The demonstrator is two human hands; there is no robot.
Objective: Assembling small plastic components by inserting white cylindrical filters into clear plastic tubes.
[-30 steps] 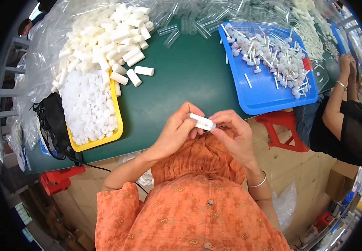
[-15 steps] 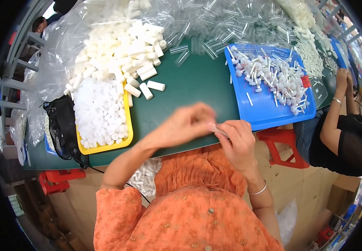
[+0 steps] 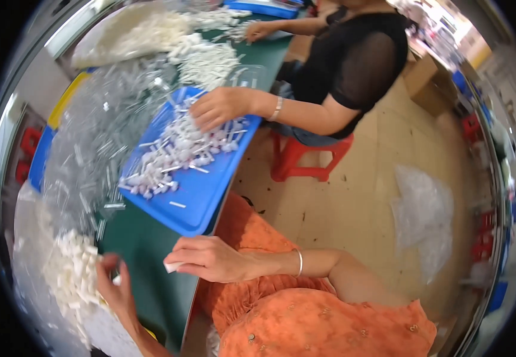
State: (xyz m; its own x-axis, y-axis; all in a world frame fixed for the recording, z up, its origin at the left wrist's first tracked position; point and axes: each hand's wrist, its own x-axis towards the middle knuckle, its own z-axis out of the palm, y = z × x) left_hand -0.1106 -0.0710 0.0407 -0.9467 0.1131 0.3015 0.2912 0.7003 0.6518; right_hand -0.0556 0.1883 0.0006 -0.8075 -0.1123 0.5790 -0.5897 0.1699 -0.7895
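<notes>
My right hand (image 3: 213, 260) is closed beside the table's near edge, with a short white piece (image 3: 174, 267) pinched at the fingertips; most of that piece is hidden. Lower left, my left hand (image 3: 113, 287) hovers at the edge of a pile of white foam cylinders (image 3: 74, 262). Its fingertips are smeared by motion. Something small and white (image 3: 117, 279) shows between thumb and fingers, but whether it is gripped cannot be made out. Ahead of my right hand lies a blue tray (image 3: 193, 215) holding many white stick pieces with round translucent heads (image 3: 177, 143).
A co-worker's hand (image 3: 222, 108) reaches into the blue tray from the right; that person sits on a red stool (image 3: 311, 159). Clear plastic tubes (image 3: 100, 154) heap along the left. Thin white sticks (image 3: 210, 64) lie farther back. A plastic bag (image 3: 424, 217) rests on the floor.
My view has swung to the right. My hands have separated, the left one now beside the foam pile. A co-worker's hand has come into the blue tray.
</notes>
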